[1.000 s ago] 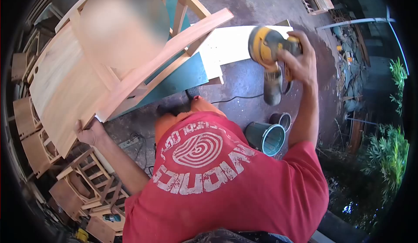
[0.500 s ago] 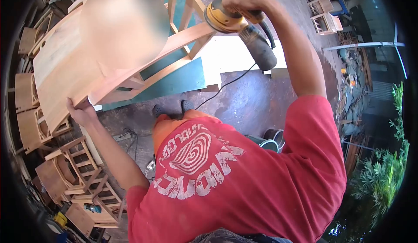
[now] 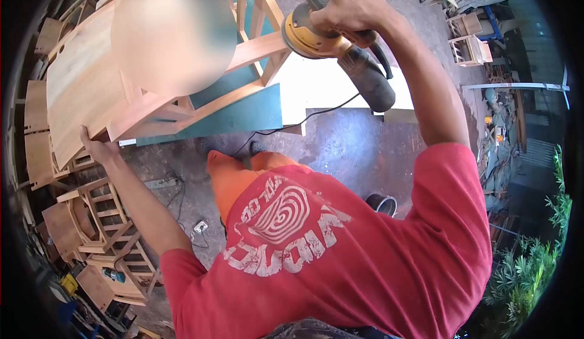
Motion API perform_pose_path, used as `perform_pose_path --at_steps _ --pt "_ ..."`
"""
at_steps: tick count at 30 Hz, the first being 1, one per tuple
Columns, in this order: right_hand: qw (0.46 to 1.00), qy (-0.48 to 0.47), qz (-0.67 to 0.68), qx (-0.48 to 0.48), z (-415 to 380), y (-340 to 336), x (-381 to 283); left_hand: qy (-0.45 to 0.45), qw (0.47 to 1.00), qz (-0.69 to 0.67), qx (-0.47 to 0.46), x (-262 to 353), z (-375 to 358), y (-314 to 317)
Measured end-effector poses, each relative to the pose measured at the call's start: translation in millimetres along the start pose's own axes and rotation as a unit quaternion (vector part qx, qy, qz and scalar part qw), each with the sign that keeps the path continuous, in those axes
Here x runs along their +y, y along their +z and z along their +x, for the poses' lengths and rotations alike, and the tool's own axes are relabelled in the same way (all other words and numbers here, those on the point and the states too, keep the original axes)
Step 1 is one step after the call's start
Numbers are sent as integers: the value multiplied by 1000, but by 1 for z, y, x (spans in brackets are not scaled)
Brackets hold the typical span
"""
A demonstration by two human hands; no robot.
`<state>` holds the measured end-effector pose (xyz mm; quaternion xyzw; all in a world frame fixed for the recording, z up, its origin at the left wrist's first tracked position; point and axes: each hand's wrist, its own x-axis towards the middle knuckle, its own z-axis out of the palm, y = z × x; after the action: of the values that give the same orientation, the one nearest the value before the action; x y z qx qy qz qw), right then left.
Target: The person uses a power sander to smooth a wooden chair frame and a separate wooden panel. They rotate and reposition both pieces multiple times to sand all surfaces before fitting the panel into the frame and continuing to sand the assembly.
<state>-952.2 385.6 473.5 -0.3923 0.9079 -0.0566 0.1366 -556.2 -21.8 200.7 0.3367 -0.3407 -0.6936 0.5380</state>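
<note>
My right hand (image 3: 347, 4) is closed round the top of a yellow and black power sander (image 3: 310, 29), whose pad meets the end of a wooden rail at the top centre. A dark dust canister hangs from the sander's side. At the left, my left hand (image 3: 100, 149) grips the lower edge of a wooden chair (image 3: 79, 89) with a broad pale panel and slatted legs. A round blur hides the chair's middle. Under the chair lies a teal sheet (image 3: 243, 111) beside a white board (image 3: 316, 83).
Several wooden chairs (image 3: 91, 217) are stacked along the left. A black cord (image 3: 298, 122) runs from the sander across the floor. A round bucket (image 3: 382, 204) stands right of my legs. More chairs (image 3: 468, 50) are at the upper right, with green plants (image 3: 529, 272) below.
The view has shifted slightly. My right hand and the sander appear a little lower and to the right, still at the rail's end. My left hand keeps its hold on the chair.
</note>
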Motion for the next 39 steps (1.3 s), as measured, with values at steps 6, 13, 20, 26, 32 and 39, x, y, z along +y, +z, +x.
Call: perform_pose_path --at_steps 6,13,20,26,32,39 --pt "997 -40 -29 52 8 20 19 -2 1000 -14 -10 -2 -2 1" --pt "988 -152 -21 16 -13 35 -104 18 999 -44 25 4 -14 17" --pt "948 -308 -73 -27 8 67 -231 0 996 -48 -78 23 -11 2" --pt "923 -372 -91 -22 24 70 -275 -15 998 1 -53 30 -37 10" --pt "911 -403 -88 -6 9 82 -323 -25 989 -51 -139 9 -88 12" --pt "886 -445 -42 124 -6 116 -347 -82 981 -55 -165 12 -93 3"
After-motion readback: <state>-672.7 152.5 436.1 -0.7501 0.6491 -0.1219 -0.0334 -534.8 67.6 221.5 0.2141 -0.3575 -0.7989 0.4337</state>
